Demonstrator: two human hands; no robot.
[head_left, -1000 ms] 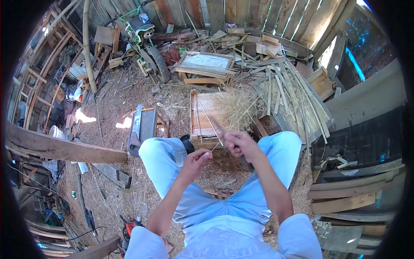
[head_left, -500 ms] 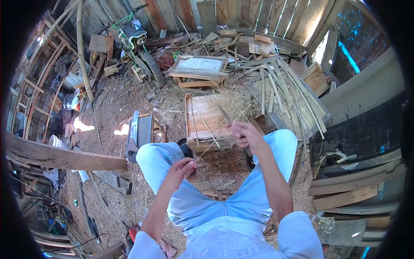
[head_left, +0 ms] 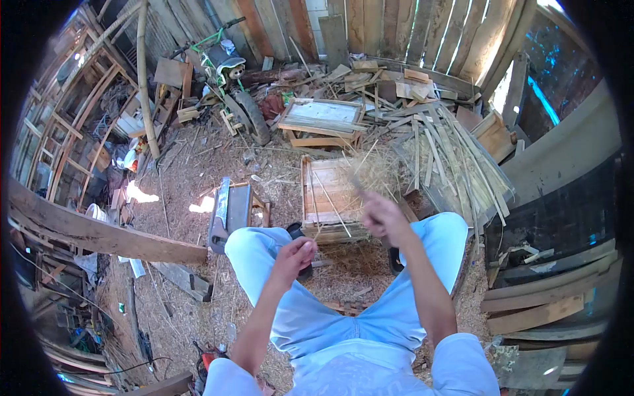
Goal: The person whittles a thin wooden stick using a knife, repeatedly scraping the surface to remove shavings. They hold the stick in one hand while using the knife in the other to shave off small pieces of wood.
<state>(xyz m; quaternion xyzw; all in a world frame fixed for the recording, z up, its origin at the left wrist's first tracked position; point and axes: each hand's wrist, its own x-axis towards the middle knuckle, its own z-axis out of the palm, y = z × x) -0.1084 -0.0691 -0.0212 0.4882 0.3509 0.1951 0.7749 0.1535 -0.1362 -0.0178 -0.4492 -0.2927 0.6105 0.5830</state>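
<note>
Pale strip [head_left: 318, 233] pinched in the left hand [head_left: 295, 259], near the front left corner of the wooden box [head_left: 338, 189]; right hand [head_left: 385, 218] wrapped round a blurred knife [head_left: 357, 183] by its right edge. Trimming seems in hand, calling for a steady pinch.

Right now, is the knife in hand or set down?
In hand: the right hand is closed around the knife, whose blurred blade juts out beyond it. The handle is hidden.

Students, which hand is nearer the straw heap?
The right hand, holding a blurred blade; the left hand is farther from the straw heap.
</note>
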